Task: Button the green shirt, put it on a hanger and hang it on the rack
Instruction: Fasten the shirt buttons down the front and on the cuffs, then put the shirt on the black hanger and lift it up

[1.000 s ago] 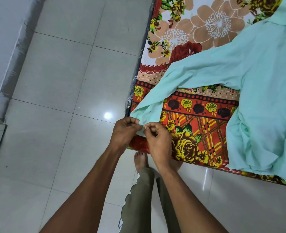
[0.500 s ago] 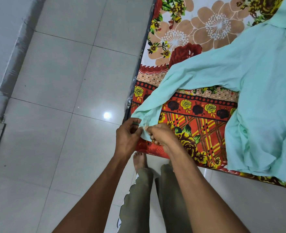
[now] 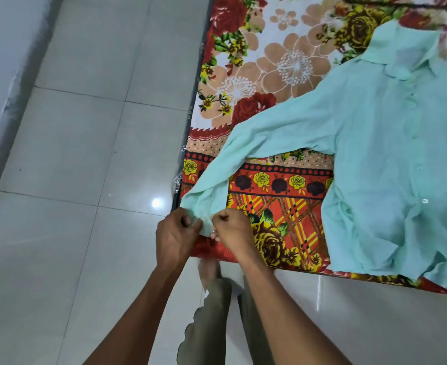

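Nearest, at the bed's (image 3: 275,248) front corner, the left hand (image 3: 176,233) and right hand (image 3: 231,229) are pinching the cuff (image 3: 204,219) with curled fingers. Farther back, the green shirt (image 3: 390,164) is lying spread on the bed, collar (image 3: 401,56) farthest.

To the left of the bed (image 3: 269,75) the tiled floor (image 3: 85,154) lies open up to the grey wall (image 3: 6,48), so an arm can move there freely. On the bed, the flowered sheet (image 3: 277,185) is bare between the stretched sleeve (image 3: 256,143) and the body of the green shirt (image 3: 401,167), and also above the sleeve, toward the far side. The shirt covers the right part of the bed down to its near edge. Both hands, the left hand (image 3: 176,237) and the right hand (image 3: 230,230), are close together at the cuff on the bed's near corner, and the person's legs (image 3: 211,312) stand just below it. A dark thin object (image 3: 375,2) lies at the far edge beyond the collar; what it is I cannot tell.
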